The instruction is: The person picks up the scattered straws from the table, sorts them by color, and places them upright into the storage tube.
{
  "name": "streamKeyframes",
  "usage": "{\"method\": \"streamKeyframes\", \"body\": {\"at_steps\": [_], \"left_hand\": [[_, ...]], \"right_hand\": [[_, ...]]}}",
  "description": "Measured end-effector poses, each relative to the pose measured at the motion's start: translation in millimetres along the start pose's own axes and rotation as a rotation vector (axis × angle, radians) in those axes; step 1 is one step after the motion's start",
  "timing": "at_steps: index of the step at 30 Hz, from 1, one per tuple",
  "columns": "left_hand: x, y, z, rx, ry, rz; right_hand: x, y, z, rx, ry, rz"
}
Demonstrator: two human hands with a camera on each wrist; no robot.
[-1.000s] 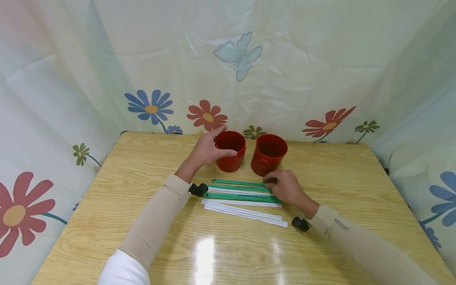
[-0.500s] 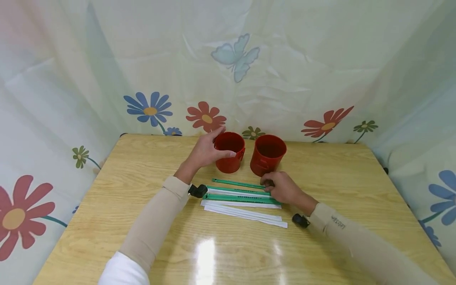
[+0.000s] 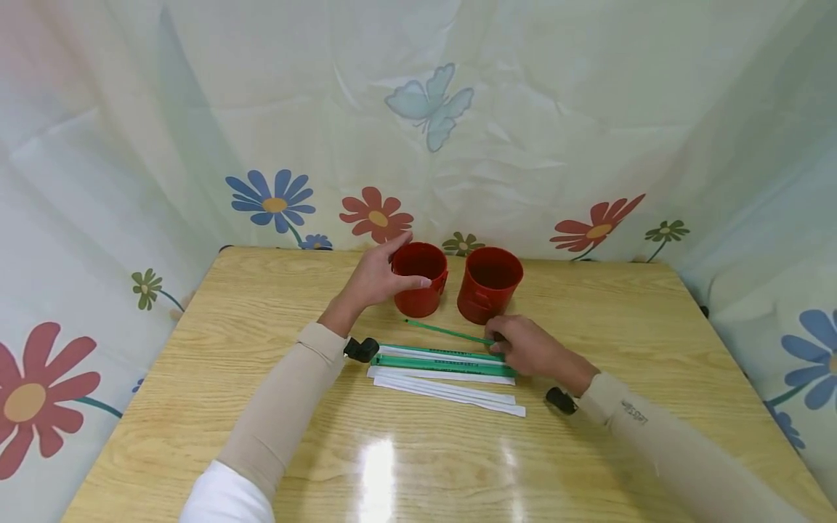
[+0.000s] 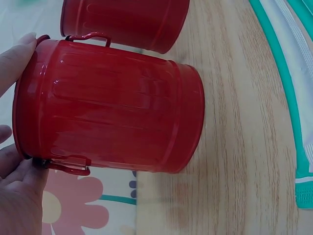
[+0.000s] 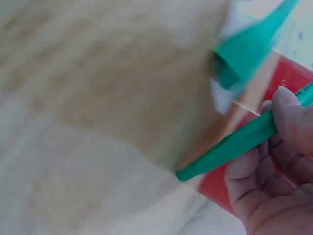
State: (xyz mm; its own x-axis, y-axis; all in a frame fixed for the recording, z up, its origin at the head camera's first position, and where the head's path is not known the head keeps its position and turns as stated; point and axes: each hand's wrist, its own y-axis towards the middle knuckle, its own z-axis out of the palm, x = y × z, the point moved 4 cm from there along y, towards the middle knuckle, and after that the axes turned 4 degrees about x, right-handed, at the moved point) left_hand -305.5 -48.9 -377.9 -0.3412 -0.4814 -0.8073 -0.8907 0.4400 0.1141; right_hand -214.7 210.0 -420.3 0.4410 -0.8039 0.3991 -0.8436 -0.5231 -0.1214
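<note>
My left hand (image 3: 374, 277) holds the left red bucket (image 3: 418, 300) near its rim, thumb in front and fingers behind. In the left wrist view this bucket stands upright on the table, with small handles on its sides. A second red bucket (image 3: 485, 294) stands just right of it. My right hand (image 3: 524, 346) pinches one end of a slim green paper sleeve (image 3: 451, 332) with dark print, between thumb and fingers. In the right wrist view the green sleeve (image 5: 234, 144) slants out past the fingertips. Its far end is raised toward the left bucket.
Several green sleeves (image 3: 438, 362) and white paper strips (image 3: 451, 394) lie side by side on the wooden table (image 3: 294, 450), in front of the buckets. A flowered curtain (image 3: 556, 131) hangs behind and around the table.
The green sleeve in my right hand has come off the row, its left end swinging up and away toward the buckets. My left hand stays on its bucket.
</note>
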Motion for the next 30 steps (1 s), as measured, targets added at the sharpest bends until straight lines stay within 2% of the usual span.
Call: {"method": "streamKeyframes", "body": {"at_steps": [4,8,11,14,21,25,30], "left_hand": [[-0.4,-0.6,-3.9,-0.011,0.014,0.012],[0.0,-1.4,-6.2,-0.013,0.021,0.011],[0.7,-1.8,-6.6,-0.011,0.019,0.006],[2.3,-2.2,-6.7,-0.013,0.017,-0.001],[5.1,-2.9,-5.8,-0.008,0.0,-0.011],[5.3,-2.1,-4.9,-0.007,-0.001,-0.007],[3.8,-0.9,-2.1,-0.002,-0.007,-0.006]], "right_hand": [[5.6,-3.8,-13.9,-0.106,0.095,-0.028],[13.1,-6.4,-25.5,-0.226,0.199,-0.097],[18.4,-7.1,-32.9,-0.29,0.272,-0.101],[23.5,-6.7,-40.0,-0.332,0.32,-0.087],[40.2,-2.6,-52.7,-0.401,0.346,-0.112],[49.2,5.4,-59.6,-0.437,0.373,-0.1],[62.6,19.0,-76.4,-0.516,0.405,-0.126]]}}
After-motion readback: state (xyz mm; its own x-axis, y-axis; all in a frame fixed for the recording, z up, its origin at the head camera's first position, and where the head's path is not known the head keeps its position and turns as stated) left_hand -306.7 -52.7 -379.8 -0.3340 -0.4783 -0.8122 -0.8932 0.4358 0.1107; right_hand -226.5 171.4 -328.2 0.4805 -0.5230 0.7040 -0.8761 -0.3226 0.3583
